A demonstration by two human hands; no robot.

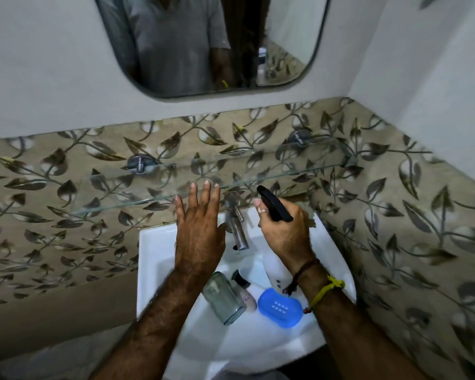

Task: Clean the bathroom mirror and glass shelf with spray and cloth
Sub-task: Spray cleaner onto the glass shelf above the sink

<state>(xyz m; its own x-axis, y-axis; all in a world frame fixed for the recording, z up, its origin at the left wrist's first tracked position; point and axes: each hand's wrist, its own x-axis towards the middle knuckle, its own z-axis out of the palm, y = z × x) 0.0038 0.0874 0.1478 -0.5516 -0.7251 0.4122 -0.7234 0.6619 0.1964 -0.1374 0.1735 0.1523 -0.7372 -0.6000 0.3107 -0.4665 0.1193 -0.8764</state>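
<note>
1. A rounded mirror (211,42) hangs on the white wall, above the glass shelf (209,176); it reflects a person's torso in a grey shirt.
2. The glass shelf, a clear pane on two metal brackets, runs along the leaf-patterned tiles. Nothing stands on it, which suggests it has been emptied for cleaning.
3. Below the shelf sits a white sink (154,242) with a chrome tap (237,223) at its back edge.
4. The left hand (198,231) hovers just in front of the shelf's front edge, its fingers (206,193) straight and spread, grasping nothing.
5. The right hand (284,231), right of the tap and just below the shelf, is clenched around a spray bottle (274,205); the black nozzle points up towards the shelf, and a forefinger rests by the trigger.
6. In the basin, well below the shelf, lie a clear glass jar (224,297), a small tube (246,293) and a blue soap dish (280,307).
7. No cloth is visible.
8. Judged step: spraying the shelf. The next move likely calls for squeezing the trigger with the nozzle aimed at the glass, then finding a cloth to wipe.
</note>
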